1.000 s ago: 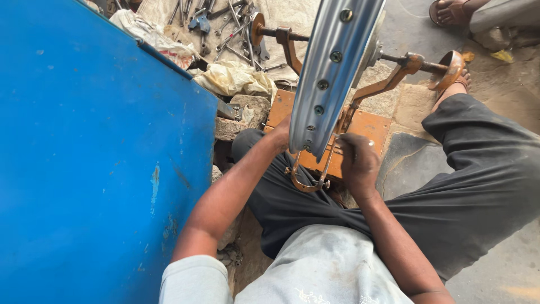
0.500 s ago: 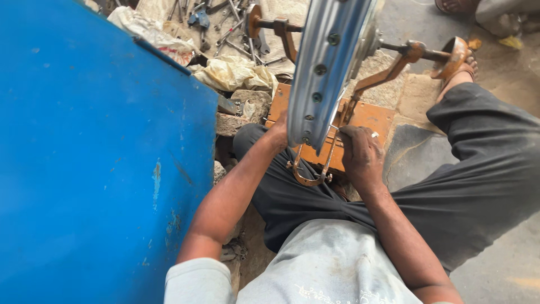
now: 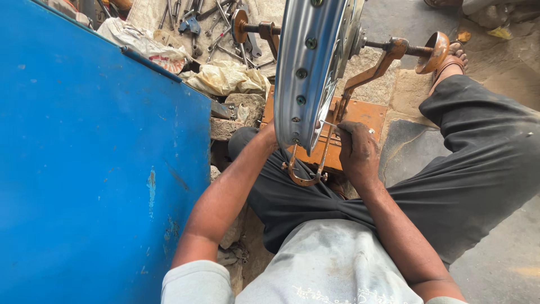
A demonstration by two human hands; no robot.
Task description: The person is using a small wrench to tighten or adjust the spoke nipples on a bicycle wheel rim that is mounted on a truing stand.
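A chrome wheel rim [image 3: 306,67] is mounted upright on a rusty orange truing stand [image 3: 360,90], between the seated person's knees. The right hand [image 3: 357,152] is closed by the rim's lower edge, fingers pinched on a spoke. The left hand [image 3: 270,132] is mostly hidden behind the rim; its grip cannot be told. A blue panel [image 3: 95,157] stands at left.

- Wheel rim [image 3: 306,67] now higher in view vs 1.0 s ago; camera tilted slightly.
- Right hand [image 3: 357,152] shifted a bit closer to rim edge, fingertips at spoke end.
- Left hand [image 3: 270,134] tucked further behind rim, mostly hidden.
- Sandalled foot [image 3: 450,59] nearer top edge.
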